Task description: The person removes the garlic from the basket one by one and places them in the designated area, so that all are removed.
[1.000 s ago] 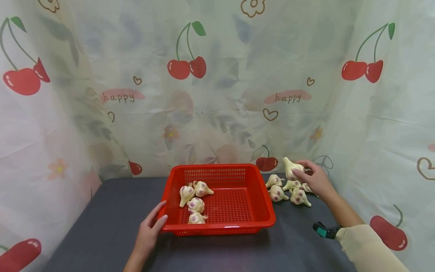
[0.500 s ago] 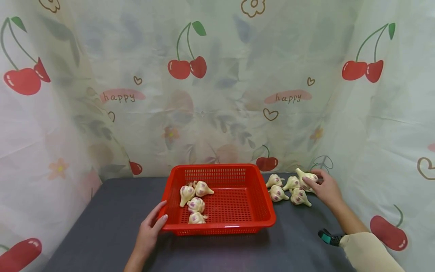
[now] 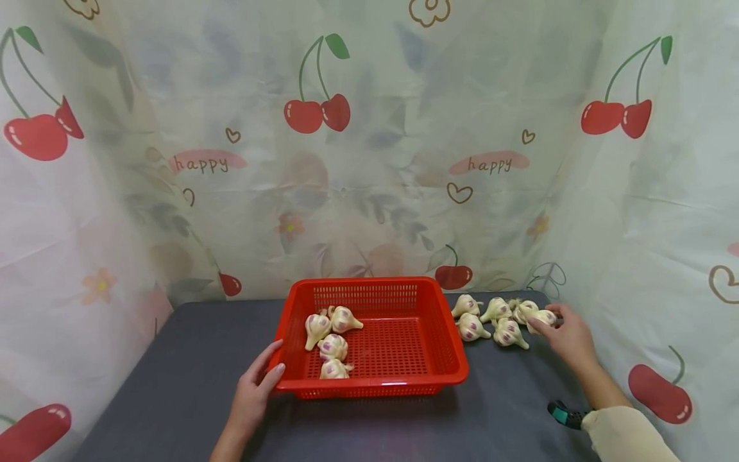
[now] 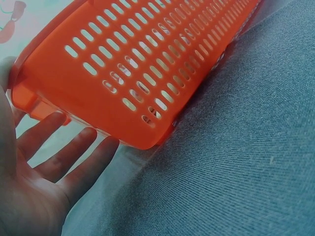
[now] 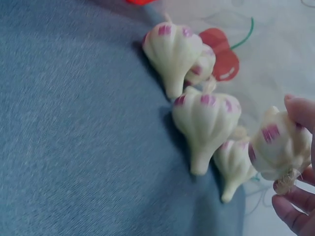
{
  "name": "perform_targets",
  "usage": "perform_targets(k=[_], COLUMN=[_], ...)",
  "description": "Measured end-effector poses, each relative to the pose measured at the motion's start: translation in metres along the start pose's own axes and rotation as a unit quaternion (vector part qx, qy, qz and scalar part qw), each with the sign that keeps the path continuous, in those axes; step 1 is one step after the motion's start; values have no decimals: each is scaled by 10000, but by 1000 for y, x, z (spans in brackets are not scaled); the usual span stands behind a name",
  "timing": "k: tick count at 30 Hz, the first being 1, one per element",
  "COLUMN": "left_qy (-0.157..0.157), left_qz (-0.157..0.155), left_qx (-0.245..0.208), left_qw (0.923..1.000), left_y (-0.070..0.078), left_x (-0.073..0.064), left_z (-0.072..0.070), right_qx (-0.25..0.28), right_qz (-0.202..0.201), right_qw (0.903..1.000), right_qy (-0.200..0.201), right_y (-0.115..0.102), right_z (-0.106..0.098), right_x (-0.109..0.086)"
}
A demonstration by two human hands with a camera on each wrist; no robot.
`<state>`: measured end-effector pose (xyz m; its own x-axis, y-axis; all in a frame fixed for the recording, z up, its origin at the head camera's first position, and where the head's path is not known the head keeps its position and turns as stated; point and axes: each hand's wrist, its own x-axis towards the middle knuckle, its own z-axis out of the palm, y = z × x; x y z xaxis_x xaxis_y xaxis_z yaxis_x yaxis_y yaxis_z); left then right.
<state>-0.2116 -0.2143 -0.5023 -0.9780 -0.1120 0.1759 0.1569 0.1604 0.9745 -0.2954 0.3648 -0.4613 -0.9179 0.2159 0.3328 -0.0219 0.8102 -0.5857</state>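
My left hand (image 3: 251,385) grips the left rim of the red slotted plastic basket (image 3: 404,383), set mid-width on the dark grey fabric-covered desk (image 3: 173,385). Inside, along its left side: four white, purple-flecked garlic bulbs (image 3: 333,348). Desk's far right corner: my right hand (image 3: 571,337) pinches one plump white garlic bulb (image 5: 280,142), not yet released. About five loose bulbs (image 3: 508,333) cluster beside it; one partly hidden. Estimate: part-way, four inside, roughly six outside.

The slotted red basket (image 3: 395,350) held four whitish, purple-marked garlic bulbs (image 3: 333,348) at left; more bulbs (image 3: 509,333) clustered far right.
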Motion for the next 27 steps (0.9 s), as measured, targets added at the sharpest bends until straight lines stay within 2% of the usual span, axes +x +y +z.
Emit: perform_targets(k=[10,17,27], left_qy=[-11,7,-54], left_qz=[7,22,-36], left_qx=[-79,-46,-142], left_qw=[10000,10000,9999], left_y=[-3,-1,0], left_x=[1,0,0], left_z=[0,0,-1], right_qx=[-342,-813,-1021], right_qz=[422,306,258], right_qw=[9978,9936,9925], right_qy=[-384,-719,-619], right_y=[22,29,38], right_z=[6,8,16], right_x=[-4,-6,-7])
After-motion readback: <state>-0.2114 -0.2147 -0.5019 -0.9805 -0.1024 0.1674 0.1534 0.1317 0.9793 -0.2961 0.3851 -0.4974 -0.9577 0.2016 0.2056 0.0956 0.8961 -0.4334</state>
